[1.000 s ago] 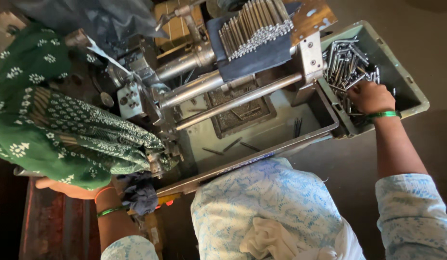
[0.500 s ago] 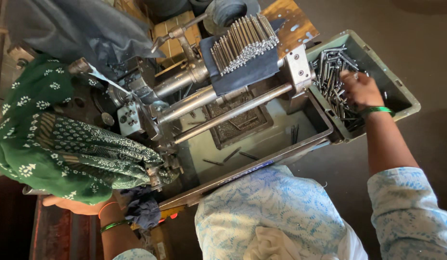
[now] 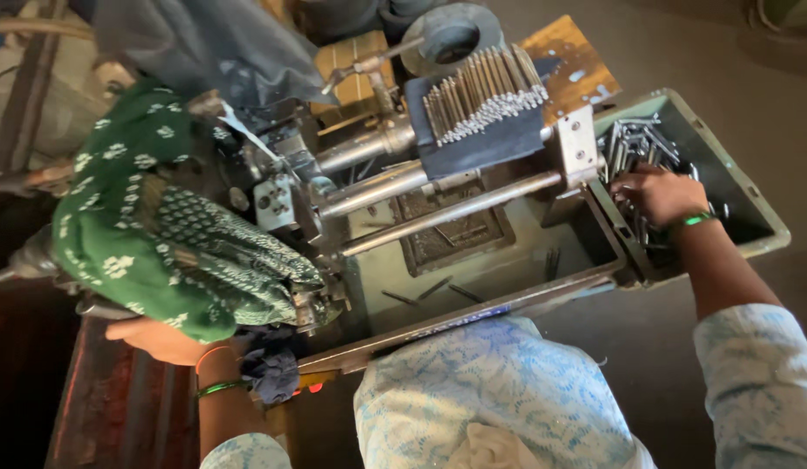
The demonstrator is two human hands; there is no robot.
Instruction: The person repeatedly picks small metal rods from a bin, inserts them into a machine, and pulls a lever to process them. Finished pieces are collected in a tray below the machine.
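Head view, sole view on record.

Hands: two. The right hand (image 3: 660, 195) lay at 3 o'clock inside the grey-green bin (image 3: 751, 204), fingers curled down among the metal rods (image 3: 634, 143); whether it had closed on any rod could not be told. The left hand (image 3: 160, 339) sat at 8 o'clock under the green patterned cloth (image 3: 160, 252), loosely curled against the cloth's lower edge; what it gripped, if anything, could not be told. One green bangle showed on each wrist.

Rods: too many to count. One loose heap filled the far half of the bin, thin, silvery and lying crosswise. A second lot (image 3: 486, 91), roughly twenty, stood in a neat sloping row on the dark blue cloth (image 3: 482, 143) at 12 o'clock. About four more lay scattered in the machine tray (image 3: 508, 269) at centre.

Machine: one bench machine (image 3: 369, 200) with three parallel steel shafts running from 9 to 3 o'clock, ending at one pale end block (image 3: 577, 148) just beside the bin.

Edges and room: the bin's near wall touched the tray's right end, and its near half stood bare beside the wrist. The tray's front rim ran just above the person's pale blue patterned garment (image 3: 499, 391). One dark blue rag (image 3: 273, 373) hung near the left wrist.
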